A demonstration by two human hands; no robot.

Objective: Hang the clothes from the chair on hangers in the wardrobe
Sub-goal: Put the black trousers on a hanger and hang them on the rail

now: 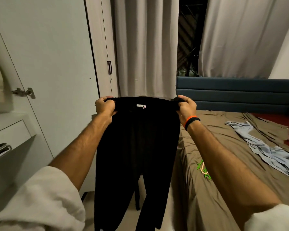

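Head view: bed [223, 147] on your right with green hangers [204, 170] lying on it, black trousers [137, 147] hanging between wardrobe [48, 55] and bed, your left hand [105, 107] and right hand [185, 105] fingers curled gripping the waistband ends.

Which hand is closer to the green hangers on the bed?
The right hand. It grips the black trousers at the waistband's bed-side end, above the green hangers. The left hand grips the waistband's other end, farther off toward the wardrobe.
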